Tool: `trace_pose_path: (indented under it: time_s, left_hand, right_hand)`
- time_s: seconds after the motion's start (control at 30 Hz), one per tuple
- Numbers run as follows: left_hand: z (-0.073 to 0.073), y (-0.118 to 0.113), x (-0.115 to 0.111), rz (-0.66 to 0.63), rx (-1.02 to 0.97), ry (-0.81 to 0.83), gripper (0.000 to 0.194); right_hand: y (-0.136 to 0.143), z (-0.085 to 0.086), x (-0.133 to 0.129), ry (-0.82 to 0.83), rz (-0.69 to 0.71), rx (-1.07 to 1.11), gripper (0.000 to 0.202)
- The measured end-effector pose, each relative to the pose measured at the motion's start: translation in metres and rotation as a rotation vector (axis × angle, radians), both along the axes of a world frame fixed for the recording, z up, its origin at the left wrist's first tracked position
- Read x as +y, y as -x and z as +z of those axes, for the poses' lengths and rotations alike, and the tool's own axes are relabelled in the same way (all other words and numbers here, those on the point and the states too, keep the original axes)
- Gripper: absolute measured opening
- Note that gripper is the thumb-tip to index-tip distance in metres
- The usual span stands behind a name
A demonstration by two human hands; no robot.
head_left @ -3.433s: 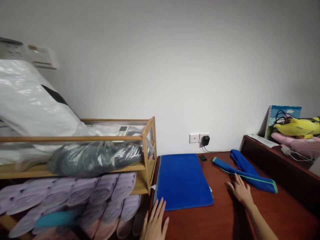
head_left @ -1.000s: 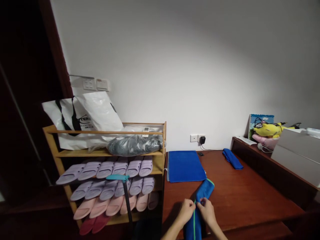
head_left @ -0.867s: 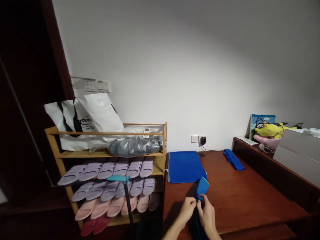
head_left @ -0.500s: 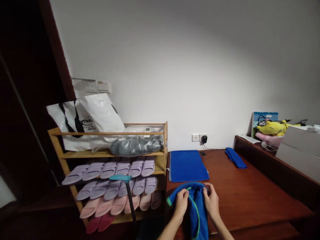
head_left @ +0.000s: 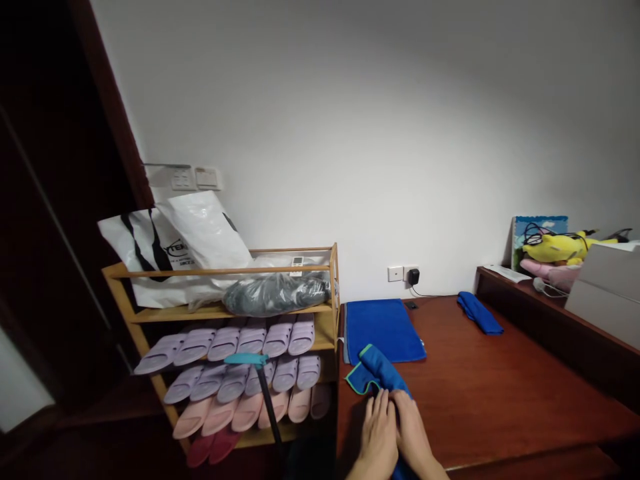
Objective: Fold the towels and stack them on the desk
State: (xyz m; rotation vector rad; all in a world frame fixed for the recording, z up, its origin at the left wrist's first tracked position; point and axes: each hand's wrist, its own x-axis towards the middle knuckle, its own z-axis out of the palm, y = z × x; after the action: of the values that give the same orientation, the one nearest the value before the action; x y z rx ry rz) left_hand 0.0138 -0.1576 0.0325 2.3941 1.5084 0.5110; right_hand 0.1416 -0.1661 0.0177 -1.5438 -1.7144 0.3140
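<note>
A blue towel with green edging lies bunched lengthwise near the table's front, its far end by a flat blue towel. My left hand and my right hand are side by side, touching, with fingers closed round the bunched towel. Their palms and thumbs are mostly hidden, and the towel's near end shows below them. Just beyond, the flat blue towel is spread square by the wall. A rolled blue cloth rests farther back on the right.
The brown table meets a raised ledge bearing a yellow plush toy and pale boxes. Left stands a wooden rack of slippers and bags. A blue-topped black pole leans before it. A black plug sits in the wall.
My hands have come together and moved lower. The bunched towel has swung from a curved fold into a lengthwise bundle with its end pointing away. The view has shifted slightly.
</note>
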Motion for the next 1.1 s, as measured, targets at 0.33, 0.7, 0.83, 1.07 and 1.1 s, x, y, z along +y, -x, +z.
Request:
trace_pose_path:
  time_s: [0.33, 0.7, 0.83, 1.07, 1.1]
  left_hand:
    - [-0.025, 0.037, -0.009, -0.170, 0.148, 0.238, 0.074]
    - [-0.009, 0.015, -0.020, 0.004, 0.185, 0.098, 0.051]
    - [-0.009, 0.020, -0.011, 0.008, 0.201, 0.101, 0.050]
    - [-0.007, 0.046, -0.010, 0.014, 0.211, 0.018, 0.048]
    - [-0.010, 0.048, -0.010, 0.009, 0.211, 0.005, 0.048]
  right_hand:
    - [-0.036, 0.015, -0.020, 0.225, 0.015, -0.625, 0.055]
    - [-0.036, 0.033, -0.036, 0.233, 0.043, -0.439, 0.051]
    - [0.002, 0.002, -0.031, 0.277, 0.140, -0.269, 0.059]
    - [-0.058, -0.029, -0.020, 0.216, -0.062, -0.529, 0.063]
    - [-0.072, -0.030, -0.022, 0.216, -0.096, -0.575, 0.061]
